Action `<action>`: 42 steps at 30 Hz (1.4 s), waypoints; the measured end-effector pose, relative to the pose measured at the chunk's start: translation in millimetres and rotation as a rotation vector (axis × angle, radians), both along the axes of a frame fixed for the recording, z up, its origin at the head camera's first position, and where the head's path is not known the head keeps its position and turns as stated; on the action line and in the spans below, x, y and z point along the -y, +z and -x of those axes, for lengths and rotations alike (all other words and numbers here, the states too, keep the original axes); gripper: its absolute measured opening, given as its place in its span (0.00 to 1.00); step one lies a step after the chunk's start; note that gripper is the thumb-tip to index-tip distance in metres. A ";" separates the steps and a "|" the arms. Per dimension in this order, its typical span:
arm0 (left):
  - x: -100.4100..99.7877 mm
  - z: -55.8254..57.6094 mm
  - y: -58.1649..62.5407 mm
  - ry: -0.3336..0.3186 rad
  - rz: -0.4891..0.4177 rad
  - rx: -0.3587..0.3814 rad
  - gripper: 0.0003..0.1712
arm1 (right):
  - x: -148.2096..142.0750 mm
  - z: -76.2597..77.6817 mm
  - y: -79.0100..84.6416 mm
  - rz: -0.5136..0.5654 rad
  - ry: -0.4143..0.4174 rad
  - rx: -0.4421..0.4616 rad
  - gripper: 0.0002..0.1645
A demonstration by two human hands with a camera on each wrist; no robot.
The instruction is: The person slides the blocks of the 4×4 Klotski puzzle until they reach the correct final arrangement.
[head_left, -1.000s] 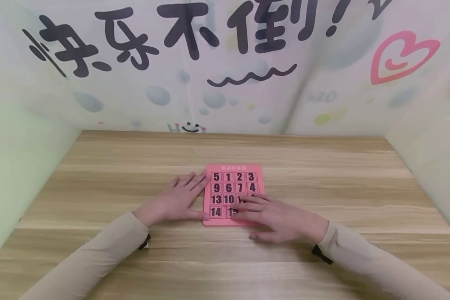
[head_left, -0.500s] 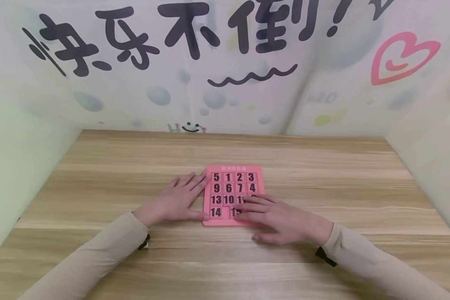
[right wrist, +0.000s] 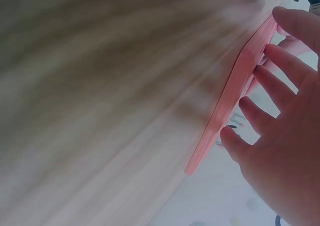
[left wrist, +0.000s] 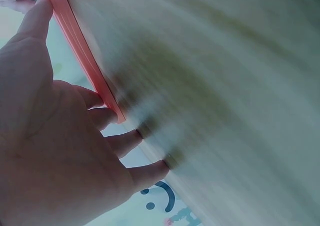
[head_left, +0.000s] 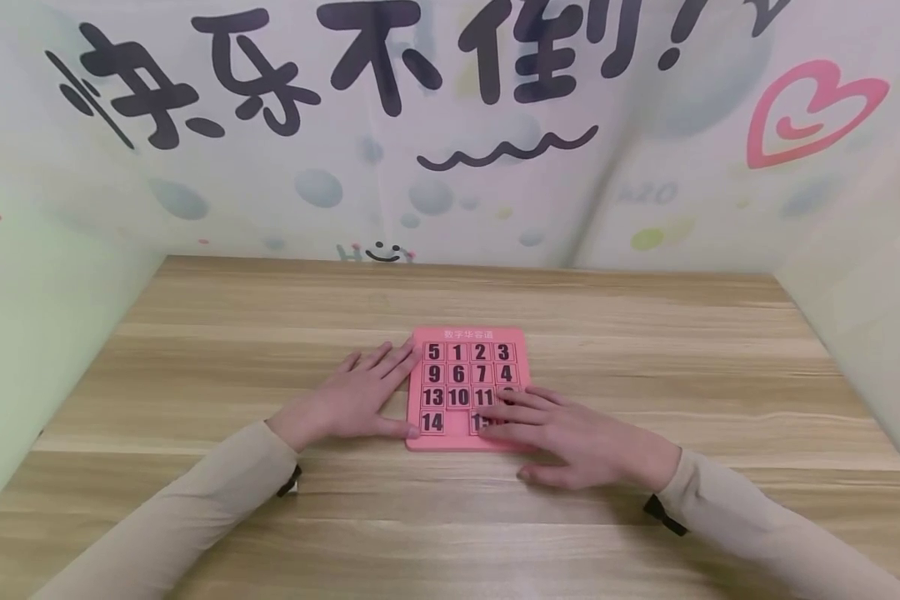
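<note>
A pink sliding number puzzle (head_left: 457, 444) lies flat on the table. My left hand (head_left: 352, 400) rests along its left side, fingers spread and thumb at the lower left corner; the left wrist view shows the thumb and some fingertips on the pink edge (left wrist: 82, 55). Over the lower right of the puzzle lies my right hand (head_left: 577, 442), its fairly straight fingers touching the tile 15 (head_left: 476, 422). A bare slot separates that tile from the tile 14 (head_left: 432, 422). The right hand hides the bottom right corner and partly covers the tile right of the tile 11 (head_left: 483, 397).
The wood-grain table (head_left: 270, 308) extends around the puzzle. A printed white backdrop (head_left: 495, 217) rises at its back edge, with pale side walls (head_left: 45, 333) left and right. Each wrist wears a dark strap (head_left: 665, 515).
My right hand has moved to the right, and the tile 15 has slid right with it. The slot beside the tile 14 is wider and the tile 11 is uncovered. My left hand stays put.
</note>
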State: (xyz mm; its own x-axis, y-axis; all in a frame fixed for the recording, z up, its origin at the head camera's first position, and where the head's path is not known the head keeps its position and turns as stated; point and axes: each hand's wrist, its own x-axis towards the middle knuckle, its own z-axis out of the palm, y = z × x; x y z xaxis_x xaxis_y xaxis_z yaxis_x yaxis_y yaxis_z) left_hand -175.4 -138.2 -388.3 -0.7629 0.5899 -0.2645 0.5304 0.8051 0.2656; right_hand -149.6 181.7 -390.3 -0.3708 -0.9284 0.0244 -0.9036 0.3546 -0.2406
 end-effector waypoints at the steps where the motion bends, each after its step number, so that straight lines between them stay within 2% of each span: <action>1: -0.1 -0.1 0.2 0.000 0.000 0.001 0.61 | -0.6 -0.1 -0.1 0.002 0.001 0.002 0.36; 15: -0.3 -0.5 1.0 0.003 -0.011 0.006 0.60 | -6.7 0.1 -0.9 0.005 0.009 -0.007 0.37; 23: -0.6 -0.1 0.8 0.000 -0.004 -0.006 0.60 | -2.8 2.3 -1.4 0.029 0.005 -0.071 0.35; 30: -0.4 -1.2 2.2 0.002 -0.003 -0.003 0.60 | 4.3 5.4 -0.3 0.058 0.008 -0.058 0.34; 42: -1.1 -0.1 3.5 0.001 -0.008 0.004 0.60 | 15.0 7.8 1.0 0.037 0.010 -0.026 0.35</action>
State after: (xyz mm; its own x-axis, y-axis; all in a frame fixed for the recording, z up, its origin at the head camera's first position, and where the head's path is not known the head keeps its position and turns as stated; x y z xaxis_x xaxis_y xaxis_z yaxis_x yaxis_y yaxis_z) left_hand -175.3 -137.1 -384.8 -0.7629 0.5908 -0.2627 0.5283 0.8038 0.2737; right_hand -157.3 166.7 -389.3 -0.3607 -0.9302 0.0682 -0.9129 0.3371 -0.2300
